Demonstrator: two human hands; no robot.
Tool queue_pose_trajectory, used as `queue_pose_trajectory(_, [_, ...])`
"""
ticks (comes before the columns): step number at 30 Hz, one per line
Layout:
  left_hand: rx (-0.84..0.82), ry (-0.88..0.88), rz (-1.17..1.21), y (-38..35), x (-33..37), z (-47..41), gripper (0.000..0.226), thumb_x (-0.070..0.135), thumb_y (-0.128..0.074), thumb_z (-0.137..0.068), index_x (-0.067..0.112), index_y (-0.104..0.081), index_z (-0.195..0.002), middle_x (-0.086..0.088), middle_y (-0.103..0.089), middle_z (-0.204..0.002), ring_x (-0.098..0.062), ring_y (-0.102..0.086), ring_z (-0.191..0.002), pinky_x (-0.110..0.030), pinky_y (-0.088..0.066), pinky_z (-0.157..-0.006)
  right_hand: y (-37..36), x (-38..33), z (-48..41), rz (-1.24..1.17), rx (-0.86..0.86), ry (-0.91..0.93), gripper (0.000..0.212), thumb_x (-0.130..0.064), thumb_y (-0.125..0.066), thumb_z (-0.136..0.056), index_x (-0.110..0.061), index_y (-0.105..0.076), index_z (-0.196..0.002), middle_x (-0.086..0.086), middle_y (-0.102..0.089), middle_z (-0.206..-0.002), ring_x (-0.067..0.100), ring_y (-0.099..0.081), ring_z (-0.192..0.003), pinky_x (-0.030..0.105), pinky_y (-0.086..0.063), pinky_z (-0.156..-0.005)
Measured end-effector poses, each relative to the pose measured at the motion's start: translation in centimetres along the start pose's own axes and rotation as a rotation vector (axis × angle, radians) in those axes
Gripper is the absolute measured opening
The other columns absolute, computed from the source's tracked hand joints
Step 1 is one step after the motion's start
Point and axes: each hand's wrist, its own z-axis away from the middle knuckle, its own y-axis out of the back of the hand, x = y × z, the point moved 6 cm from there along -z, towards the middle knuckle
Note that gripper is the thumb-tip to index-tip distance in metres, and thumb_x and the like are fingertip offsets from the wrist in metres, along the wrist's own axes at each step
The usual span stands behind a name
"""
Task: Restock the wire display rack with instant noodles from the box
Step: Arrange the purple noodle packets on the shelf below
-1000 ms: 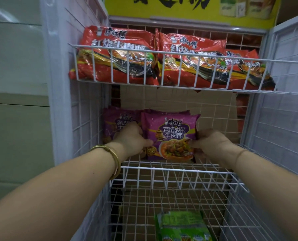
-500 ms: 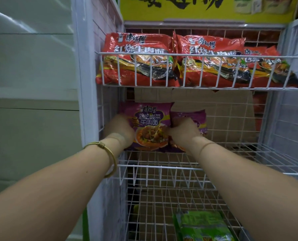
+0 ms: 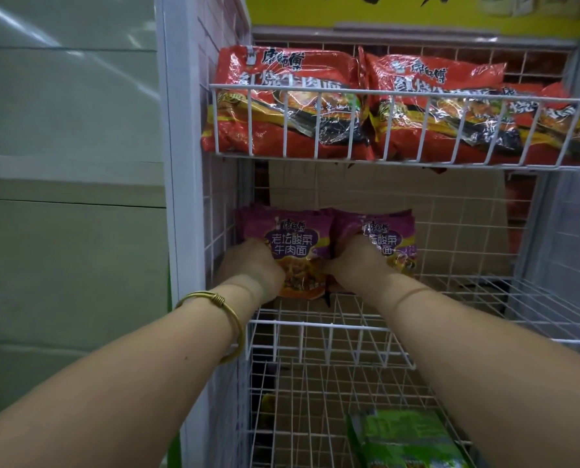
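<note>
Wire rack (image 3: 177, 163), middle shelf (image 3: 484, 293): you are settling purple noodle packs (image 3: 292, 228) upright at its back-left corner, left hand (image 3: 251, 268) and right hand (image 3: 356, 261) touching them, fingers hidden so grip cannot be told, next likely releasing and fetching more from the box.

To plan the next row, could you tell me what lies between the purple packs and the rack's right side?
Nothing: the head view shows bare middle shelf from the purple packs to the right side panel.
</note>
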Motion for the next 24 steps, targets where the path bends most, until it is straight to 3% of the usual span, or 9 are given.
queue_pose_trajectory(4, [-0.051, 0.005, -0.007, -0.3, -0.1, 0.1, 0.017, 0.015, -0.052, -0.087, 0.01, -0.06, -0.101, -0.008, -0.063, -0.096, -0.025, -0.057, -0.079, -0.03, -0.041, -0.061, 0.1, 0.0, 0.0, 0.028, -0.003, -0.001, 0.021, -0.019, -0.079, -0.081, 0.0, -0.068, -0.081, 0.017, -0.071, -0.085, 0.031, -0.071, -0.083, 0.045, -0.061, -0.077])
queue_pose_trajectory(8, [-0.094, 0.019, -0.007, -0.3, 0.1, 0.4, 0.004, 0.011, -0.051, -0.089, 0.012, -0.055, -0.087, -0.005, -0.057, -0.085, -0.021, -0.053, -0.073, -0.028, -0.039, -0.056, 0.0, -0.1, 0.3, 0.022, -0.028, 0.011, 0.017, -0.013, -0.075, -0.08, 0.001, -0.068, -0.076, 0.017, -0.071, -0.08, 0.031, -0.071, -0.08, 0.048, -0.061, -0.075])
queue_pose_trajectory(11, [-0.111, 0.024, -0.035, -0.3, 0.1, 0.8, 0.01, 0.01, -0.051, -0.088, 0.013, -0.052, -0.079, -0.004, -0.057, -0.084, -0.018, -0.052, -0.069, -0.028, -0.04, -0.058, 0.0, 0.0, 0.6, 0.021, -0.056, 0.014, 0.015, -0.013, -0.076, -0.081, 0.001, -0.07, -0.081, 0.016, -0.072, -0.081, 0.03, -0.071, -0.079, 0.048, -0.061, -0.075])
queue_pose_trajectory(13, [-0.085, 0.016, -0.068, 0.0, 0.2, 1.1, 0.005, 0.009, -0.051, -0.088, 0.011, -0.054, -0.087, -0.006, -0.058, -0.089, -0.021, -0.054, -0.075, -0.03, -0.043, -0.064, 0.1, 0.2, 0.8, 0.008, -0.078, 0.022, 0.016, -0.014, -0.077, -0.079, 0.0, -0.071, -0.082, 0.015, -0.073, -0.08, 0.03, -0.072, -0.077, 0.049, -0.061, -0.074])
queue_pose_trajectory(18, [0.028, -0.021, -0.198, 0.9, 0.6, 2.0, 0.031, 0.012, -0.053, -0.091, 0.006, -0.059, -0.121, -0.016, -0.05, -0.124, -0.034, -0.057, -0.107, -0.036, -0.048, -0.084, 0.4, 0.6, 1.0, -0.027, -0.106, -0.032, 0.027, -0.022, -0.082, -0.076, 0.001, -0.07, -0.083, 0.015, -0.074, -0.078, 0.031, -0.074, -0.076, 0.051, -0.061, -0.073])
queue_pose_trajectory(21, [0.061, -0.097, -0.2, 1.3, 1.4, 2.3, 0.018, 0.014, -0.053, -0.091, 0.011, -0.063, -0.105, -0.013, -0.059, -0.113, -0.03, -0.059, -0.094, -0.033, -0.046, -0.074, 1.1, 0.2, 1.4, 0.051, -0.082, 0.003, 0.027, -0.026, -0.078, -0.08, -0.005, -0.065, -0.071, 0.015, -0.073, -0.078, 0.03, -0.072, -0.079, 0.047, -0.061, -0.075])
queue_pose_trajectory(24, [0.04, -0.121, -0.117, 1.5, 1.7, 2.0, 0.012, 0.018, -0.055, -0.088, 0.013, -0.064, -0.094, -0.008, -0.067, -0.099, -0.027, -0.06, -0.084, -0.032, -0.046, -0.069, 1.9, -0.3, 2.0, 0.107, -0.078, 0.007, 0.037, -0.04, -0.074, -0.083, -0.01, -0.063, -0.065, 0.008, -0.07, -0.068, 0.024, -0.069, -0.069, 0.034, -0.057, -0.061])
